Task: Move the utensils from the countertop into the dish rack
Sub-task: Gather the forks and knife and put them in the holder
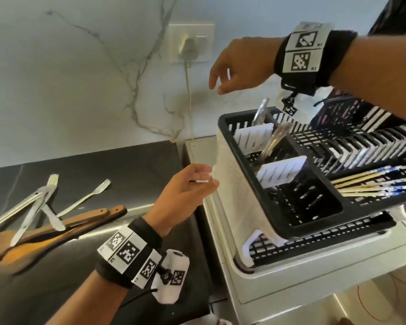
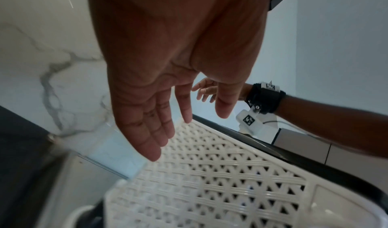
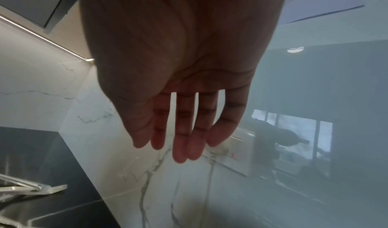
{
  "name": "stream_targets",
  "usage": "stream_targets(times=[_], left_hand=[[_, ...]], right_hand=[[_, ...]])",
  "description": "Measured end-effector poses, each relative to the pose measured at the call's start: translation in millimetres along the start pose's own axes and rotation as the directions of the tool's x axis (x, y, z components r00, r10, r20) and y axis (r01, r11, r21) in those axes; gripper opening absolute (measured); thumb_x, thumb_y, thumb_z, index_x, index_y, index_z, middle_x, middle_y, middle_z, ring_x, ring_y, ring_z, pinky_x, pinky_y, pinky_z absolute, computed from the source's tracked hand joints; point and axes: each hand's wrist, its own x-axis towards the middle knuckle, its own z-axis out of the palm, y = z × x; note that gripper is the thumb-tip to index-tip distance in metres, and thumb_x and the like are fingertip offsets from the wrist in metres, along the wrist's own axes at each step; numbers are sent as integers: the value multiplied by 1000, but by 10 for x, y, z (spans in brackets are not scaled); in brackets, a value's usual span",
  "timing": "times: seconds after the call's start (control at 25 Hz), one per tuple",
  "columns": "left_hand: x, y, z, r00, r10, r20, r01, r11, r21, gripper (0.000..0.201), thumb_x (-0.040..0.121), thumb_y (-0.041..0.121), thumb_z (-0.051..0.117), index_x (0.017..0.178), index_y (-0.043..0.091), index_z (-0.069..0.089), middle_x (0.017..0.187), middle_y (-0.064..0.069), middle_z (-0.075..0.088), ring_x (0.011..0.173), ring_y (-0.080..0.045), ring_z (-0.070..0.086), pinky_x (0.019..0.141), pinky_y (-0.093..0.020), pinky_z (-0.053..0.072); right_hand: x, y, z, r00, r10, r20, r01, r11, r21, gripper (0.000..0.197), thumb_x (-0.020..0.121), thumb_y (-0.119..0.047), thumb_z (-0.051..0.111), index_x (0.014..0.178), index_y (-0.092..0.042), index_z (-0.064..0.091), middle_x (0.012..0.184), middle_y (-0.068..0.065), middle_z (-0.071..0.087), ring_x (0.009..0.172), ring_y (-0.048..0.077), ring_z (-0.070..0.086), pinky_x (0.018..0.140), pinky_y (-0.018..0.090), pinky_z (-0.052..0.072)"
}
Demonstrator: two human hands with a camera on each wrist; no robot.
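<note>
Left hand [image 1: 183, 195]: empty, fingers straight and relaxed, fingertips at the white lattice side wall of the dish rack; whether they touch it I cannot tell.
Right hand [image 1: 240, 64]: empty, fingers loosely spread, above the far corner of the rack, holding nothing.
Countertop [image 1: 131, 160]: dark, with a steel strip along its near edge, left of the rack.
Dish rack [image 1: 232, 195]: black tray with white lattice sides, raised on a white drain base at the right of the countertop.
Cutlery compartment [image 1: 314, 207]: long black bin along the rack's left side, split by two white slotted dividers.
Wooden utensils [image 1: 85, 219]: lie on the countertop at far left, handles pointing toward the rack.
Tongs [image 1: 14, 207]: metal, lying across the wooden utensils.
Chopsticks [image 1: 366, 184]: a bundle lying flat on the rack's right grid.
Fork [image 1: 87, 195]: on the countertop, tines toward the wall.
Metal utensils [image 1: 260, 113]: two stand tilted in the far sections of the compartment.
</note>
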Motion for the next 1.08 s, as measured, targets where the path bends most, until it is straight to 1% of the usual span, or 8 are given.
stream_targets(times=[0.12,0.24,0.4,0.56,0.68,0.8,0.92,1.08], left_hand=[[-301,-343,-573,994,36,-108,-9,972,235,37,87,41,71,122,31,63,121,10,65,112,-4,63,100,-34,51],[-781,-832,-1398,968,25,-248,89,893,440,37,87,36,72,121,29,61,120,7,63,113,-8,60,101,-34,49],[-1528,-1581,-2424,900,-70,-430,379,614,693,57,82,49,68,134,29,54,133,-1,54,125,-23,51,102,-44,46],[-2030,-2111,-2994,793,-231,-564,601,445,664,87,72,62,70,147,33,36,150,-4,37,144,-29,31,110,-56,37],[-2226,-2400,-3218,747,-301,-593,662,422,620,101,70,61,74,153,33,25,161,-8,23,153,-30,13,117,-60,26],[-2310,-2570,-3334,708,-378,-596,704,438,559,104,68,62,76,153,34,25,163,-6,19,152,-30,14,116,-61,29],[-2326,-2667,-3400,706,-412,-577,707,462,535,102,67,65,77,152,32,31,162,-6,20,150,-31,20,114,-60,32],[-2284,-2662,-3404,710,-420,-565,703,479,526,101,68,60,79,152,29,31,162,-8,19,151,-32,15,116,-63,27]], right_hand=[[411,-580,-182,993,-75,87,73,997,18,31,97,-44,57,124,-32,65,106,-8,72,93,12,58,97,33,41],[919,-1380,-210,973,-182,140,178,983,43,30,97,-40,58,126,-32,64,101,-10,67,90,14,57,95,33,42],[1583,-2444,185,931,-332,154,315,941,127,29,95,-37,61,123,-30,67,95,-8,62,87,14,56,88,29,43],[2130,-3241,942,922,-348,166,304,921,243,29,93,-37,62,119,-29,69,90,-12,59,92,18,65,83,30,47],[2411,-3644,1432,936,-300,184,242,928,282,29,91,-32,62,119,-31,68,95,-13,57,98,17,64,75,30,44],[2565,-3809,1766,939,-255,232,189,944,271,33,87,-23,65,118,-32,67,103,-10,56,95,15,58,78,32,49],[2656,-3789,2001,945,-201,259,141,963,230,29,86,-27,66,114,-35,66,109,-5,55,97,20,59,83,38,54],[2734,-3666,2092,935,-233,266,175,958,226,7,89,-33,68,95,-31,64,100,-6,52,96,18,56,87,40,53]])
